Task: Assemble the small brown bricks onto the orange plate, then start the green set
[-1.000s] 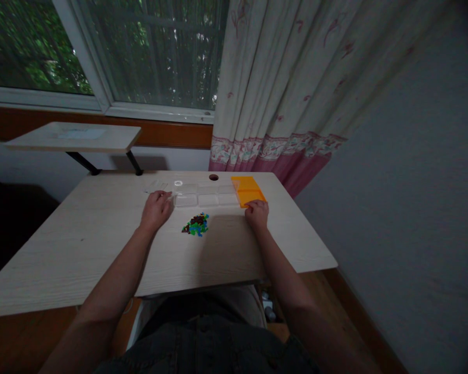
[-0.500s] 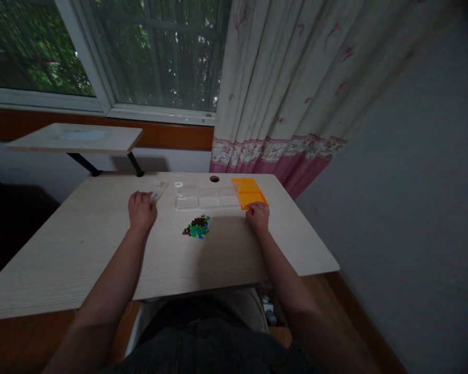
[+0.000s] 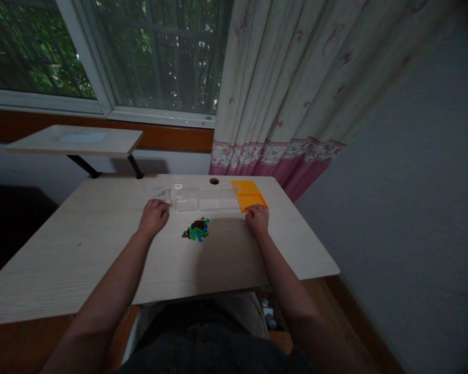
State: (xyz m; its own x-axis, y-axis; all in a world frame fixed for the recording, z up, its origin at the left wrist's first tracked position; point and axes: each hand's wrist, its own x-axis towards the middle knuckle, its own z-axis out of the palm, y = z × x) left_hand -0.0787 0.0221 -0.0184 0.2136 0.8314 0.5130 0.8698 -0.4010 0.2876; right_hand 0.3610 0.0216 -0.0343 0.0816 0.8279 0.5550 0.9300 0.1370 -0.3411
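Note:
My left hand [image 3: 154, 217] has its fingers closed at the near edge of a clear plastic piece [image 3: 163, 193], just left of a row of clear compartment trays [image 3: 198, 199]. The clear piece's exact kind is hard to make out. On the right, my right hand [image 3: 258, 220] grips the near corner of an orange divided tray [image 3: 251, 194], fingers curled over its edge. The orange tray stands against the right end of the clear trays. Between my hands, nearer to me, lies a pile of small green, blue and dark brown pieces [image 3: 196, 229].
A pale wooden desk [image 3: 226, 265] carries everything, with a round cable hole [image 3: 214, 181] at the back. A raised shelf [image 3: 78, 139] on black legs stands at the back left. Behind are a window and a floral curtain [image 3: 269, 104]; a wall rises to the right.
My left hand has moved right with the clear piece, which was tilted up and now lies flatter beside the clear trays. My right hand stays on the orange tray.

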